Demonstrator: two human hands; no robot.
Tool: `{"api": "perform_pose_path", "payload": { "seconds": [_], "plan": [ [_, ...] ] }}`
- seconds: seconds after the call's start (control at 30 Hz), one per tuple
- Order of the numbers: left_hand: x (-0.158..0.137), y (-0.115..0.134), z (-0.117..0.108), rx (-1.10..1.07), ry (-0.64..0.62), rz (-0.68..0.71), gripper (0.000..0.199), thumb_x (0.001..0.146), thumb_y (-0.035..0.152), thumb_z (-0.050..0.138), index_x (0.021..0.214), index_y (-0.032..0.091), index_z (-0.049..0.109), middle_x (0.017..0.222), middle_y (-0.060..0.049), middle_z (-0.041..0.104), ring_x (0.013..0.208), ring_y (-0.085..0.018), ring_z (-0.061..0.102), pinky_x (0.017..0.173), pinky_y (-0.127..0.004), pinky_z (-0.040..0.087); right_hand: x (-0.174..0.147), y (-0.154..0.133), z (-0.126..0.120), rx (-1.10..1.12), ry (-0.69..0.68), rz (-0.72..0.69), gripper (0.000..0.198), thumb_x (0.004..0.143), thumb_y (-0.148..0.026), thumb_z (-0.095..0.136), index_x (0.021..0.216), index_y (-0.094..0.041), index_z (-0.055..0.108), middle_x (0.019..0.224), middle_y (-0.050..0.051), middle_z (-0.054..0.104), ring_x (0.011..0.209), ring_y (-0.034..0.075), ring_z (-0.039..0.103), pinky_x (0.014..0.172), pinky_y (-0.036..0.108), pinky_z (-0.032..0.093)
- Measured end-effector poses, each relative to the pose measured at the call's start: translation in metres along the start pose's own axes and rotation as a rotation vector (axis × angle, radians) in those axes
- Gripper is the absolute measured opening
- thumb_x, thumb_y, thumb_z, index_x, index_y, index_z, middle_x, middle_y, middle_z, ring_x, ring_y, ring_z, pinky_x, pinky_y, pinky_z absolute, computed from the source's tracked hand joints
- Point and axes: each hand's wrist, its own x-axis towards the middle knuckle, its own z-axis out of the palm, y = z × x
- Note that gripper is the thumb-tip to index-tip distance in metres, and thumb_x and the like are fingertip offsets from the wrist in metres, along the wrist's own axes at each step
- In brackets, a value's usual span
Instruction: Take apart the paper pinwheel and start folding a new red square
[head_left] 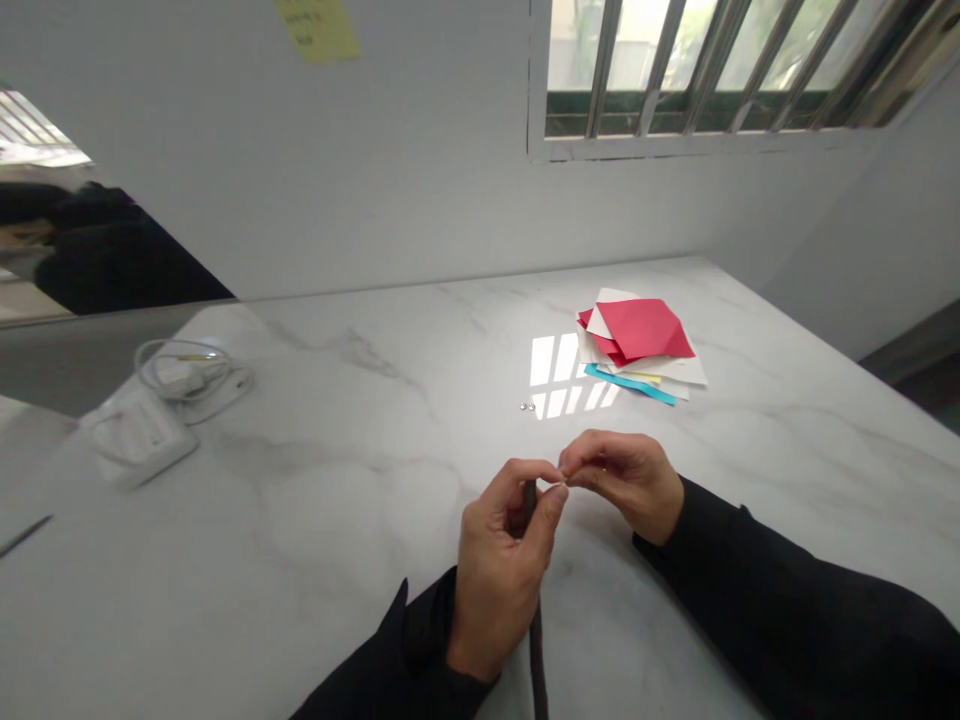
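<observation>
Toward the near edge of the table (360, 560), gripping a dark strip (537, 655) in the left hand (499, 560), fingers curled around its upper end, with the rest trailing below the wrist. Just to the right, thumb and forefinger of the right hand (622, 480) pressed together, fingertips touching those of the left; perhaps around a tiny pale bit, too small to make out. Beyond both hands, toward the middle of the table, two shiny bits (527, 407) side by side. Near the far right corner, a loose paper pile (645, 330) with red on top, white beneath and a blue strip (630, 384) along its near side. Toward the left edge, a white box (139, 440) just beside a coiled white cable (150, 372); nearer and further left, a thin dark stick (26, 536).
</observation>
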Motion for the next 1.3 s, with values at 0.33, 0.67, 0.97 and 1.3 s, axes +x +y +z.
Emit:
{"api": "perform_pose_path", "payload": {
  "seconds": [0.33, 0.67, 0.97, 1.3],
  "plan": [
    [0.001, 0.003, -0.001, -0.014, -0.008, -0.060, 0.028, 0.098, 0.044, 0.069, 0.116, 0.023, 0.064, 0.060, 0.011, 0.036, 0.047, -0.007, 0.038, 0.045, -0.020, 0.028, 0.004, -0.002, -0.001, 0.172, -0.096, 0.197, 0.022, 0.093, -0.038, 0.079, 0.090, -0.017, 0.076, 0.083, 0.003, 0.070, 0.071, 0.012, 0.058, 0.066, 0.025, 0.050],
    [-0.004, 0.006, -0.002, -0.167, -0.053, -0.053, 0.028, 0.101, 0.030, 0.051, 0.123, 0.018, 0.063, 0.070, 0.006, 0.040, 0.053, -0.008, 0.036, 0.048, -0.022, 0.030, 0.002, 0.004, 0.002, 0.365, -0.219, 0.380, 0.037, 0.090, -0.050, 0.081, 0.091, -0.015, 0.069, 0.077, 0.000, 0.062, 0.065, 0.010, 0.054, 0.064, 0.025, 0.047],
    [-0.005, -0.003, -0.005, -0.219, -0.136, -0.081, 0.050, 0.104, 0.030, 0.052, 0.153, 0.023, 0.051, 0.079, 0.003, 0.046, 0.063, -0.010, 0.039, 0.055, -0.022, 0.036, 0.002, 0.002, 0.004, 0.411, -0.254, 0.402, 0.040, 0.091, -0.052, 0.080, 0.093, -0.015, 0.066, 0.074, -0.001, 0.061, 0.065, 0.010, 0.054, 0.064, 0.025, 0.044],
    [0.006, -0.004, -0.007, -0.237, -0.266, -0.177, 0.064, 0.104, 0.045, 0.062, 0.159, 0.021, 0.040, 0.094, -0.003, 0.067, 0.048, -0.006, 0.052, 0.049, -0.022, 0.038, 0.007, 0.009, -0.003, 0.472, -0.181, 0.448, 0.043, 0.090, -0.054, 0.080, 0.092, -0.016, 0.060, 0.073, -0.004, 0.059, 0.063, 0.009, 0.057, 0.063, 0.024, 0.043]
  ]
}}
